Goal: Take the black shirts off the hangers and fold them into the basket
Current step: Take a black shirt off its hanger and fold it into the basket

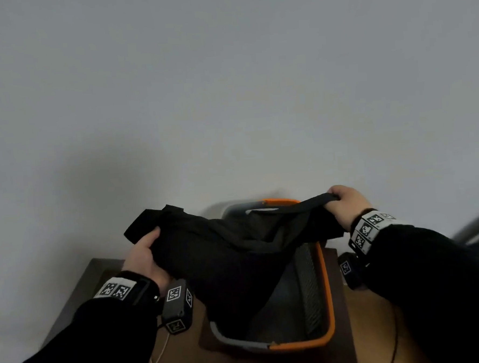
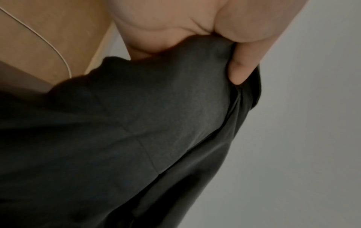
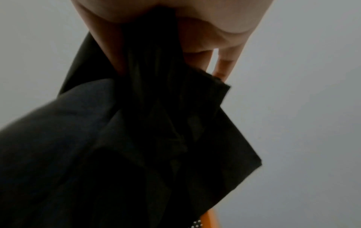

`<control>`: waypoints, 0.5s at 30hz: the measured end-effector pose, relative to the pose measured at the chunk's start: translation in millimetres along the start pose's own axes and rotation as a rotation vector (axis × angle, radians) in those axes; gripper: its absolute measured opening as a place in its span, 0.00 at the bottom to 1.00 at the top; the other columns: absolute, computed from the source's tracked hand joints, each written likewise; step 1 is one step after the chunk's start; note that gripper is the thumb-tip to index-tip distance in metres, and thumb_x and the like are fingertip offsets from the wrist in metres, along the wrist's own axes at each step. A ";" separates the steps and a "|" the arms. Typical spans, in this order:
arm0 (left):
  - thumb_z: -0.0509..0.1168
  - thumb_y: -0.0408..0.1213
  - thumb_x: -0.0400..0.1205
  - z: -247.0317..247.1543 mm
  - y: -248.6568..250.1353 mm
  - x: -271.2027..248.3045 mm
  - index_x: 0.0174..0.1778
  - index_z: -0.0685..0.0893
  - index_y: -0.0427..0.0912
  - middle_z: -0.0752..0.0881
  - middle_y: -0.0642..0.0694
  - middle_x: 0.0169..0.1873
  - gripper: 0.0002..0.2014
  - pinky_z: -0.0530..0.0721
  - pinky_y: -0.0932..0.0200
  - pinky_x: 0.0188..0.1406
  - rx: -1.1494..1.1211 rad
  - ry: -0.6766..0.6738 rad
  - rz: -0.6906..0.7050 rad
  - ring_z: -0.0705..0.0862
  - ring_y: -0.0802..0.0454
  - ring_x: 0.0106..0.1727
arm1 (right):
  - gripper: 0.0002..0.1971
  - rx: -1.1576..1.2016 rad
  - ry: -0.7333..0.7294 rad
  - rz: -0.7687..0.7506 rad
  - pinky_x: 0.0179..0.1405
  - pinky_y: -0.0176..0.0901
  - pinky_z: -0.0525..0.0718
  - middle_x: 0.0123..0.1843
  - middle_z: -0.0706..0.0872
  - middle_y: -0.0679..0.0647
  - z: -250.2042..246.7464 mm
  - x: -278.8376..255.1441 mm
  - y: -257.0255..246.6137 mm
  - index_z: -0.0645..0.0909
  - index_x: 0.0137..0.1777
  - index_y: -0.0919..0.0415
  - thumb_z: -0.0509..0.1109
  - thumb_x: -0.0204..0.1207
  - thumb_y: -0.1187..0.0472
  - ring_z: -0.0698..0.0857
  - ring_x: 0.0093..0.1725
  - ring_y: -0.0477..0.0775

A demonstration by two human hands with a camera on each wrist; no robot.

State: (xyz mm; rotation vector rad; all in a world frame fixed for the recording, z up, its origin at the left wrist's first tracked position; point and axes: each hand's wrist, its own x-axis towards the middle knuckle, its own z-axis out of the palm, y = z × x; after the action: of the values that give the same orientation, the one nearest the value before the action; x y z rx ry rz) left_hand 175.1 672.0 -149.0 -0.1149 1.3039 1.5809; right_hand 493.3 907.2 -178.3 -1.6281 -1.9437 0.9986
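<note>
Both grips hold the black shirt (image 1: 226,255), left hand (image 1: 145,257) and right hand (image 1: 346,205) clenching opposite ends, slung over the basket (image 1: 328,296) for lowering in.

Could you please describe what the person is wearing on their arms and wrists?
Both arms are in black long sleeves. The bare left hand and right hand each have a wrist band with black-and-white square markers. A dark, marker-tagged camera box hangs under each wrist; a thin white cable trails below the left one.

Plain grey wall (image 1: 226,84); brown wooden table (image 1: 364,314); dim light.
</note>
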 end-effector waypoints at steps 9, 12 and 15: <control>0.67 0.57 0.78 -94.9 8.1 93.0 0.69 0.83 0.43 0.87 0.35 0.64 0.28 0.83 0.35 0.55 -0.133 0.121 -0.155 0.85 0.32 0.65 | 0.04 -0.044 0.053 0.092 0.45 0.45 0.84 0.41 0.89 0.54 66.6 26.7 -52.6 0.82 0.39 0.49 0.69 0.68 0.60 0.88 0.43 0.60; 0.67 0.49 0.81 -108.0 16.3 120.9 0.70 0.81 0.40 0.86 0.36 0.65 0.24 0.80 0.36 0.62 -0.055 0.141 -0.169 0.83 0.34 0.66 | 0.05 -0.043 0.088 0.138 0.48 0.51 0.89 0.39 0.89 0.53 85.5 29.4 -65.7 0.83 0.40 0.48 0.68 0.66 0.58 0.88 0.42 0.61; 0.73 0.51 0.77 -137.0 5.7 166.3 0.70 0.78 0.44 0.85 0.36 0.63 0.28 0.85 0.37 0.56 0.168 0.173 -0.134 0.84 0.34 0.62 | 0.03 -0.115 0.067 0.164 0.48 0.46 0.86 0.39 0.88 0.52 104.2 28.2 -75.5 0.82 0.40 0.51 0.69 0.68 0.58 0.87 0.43 0.59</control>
State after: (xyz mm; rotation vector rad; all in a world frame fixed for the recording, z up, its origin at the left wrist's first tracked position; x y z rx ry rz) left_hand 26.1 672.7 -304.8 -0.2334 1.5259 1.3664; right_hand 362.7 902.9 -194.5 -1.8853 -1.8789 0.8933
